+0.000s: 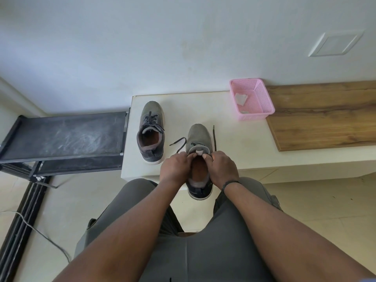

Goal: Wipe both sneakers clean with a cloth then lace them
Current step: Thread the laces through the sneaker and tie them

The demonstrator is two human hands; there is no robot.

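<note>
Left grip (175, 166) and right grip (220, 166) both curled, pinching dark lace (214, 137) at grey sneaker (198, 139) collar; half-laced, ends loose on desk (244, 143).

Bare forearms, no sleeves in view. Thin black cord bracelet (231, 183) on right wrist (left wrist bare). Plain grey cloth trousers (213, 251), side pockets.

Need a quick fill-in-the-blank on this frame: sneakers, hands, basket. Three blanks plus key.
1. The basket at the wall is coloured ____.
2. The sneaker whose lace is already tied is the far sneaker; the near sneaker is the one held by ____ hands.
3. The wristband sits on the ____ hand's wrist, not the left hand's.

Missing words: pink; both; right
</note>
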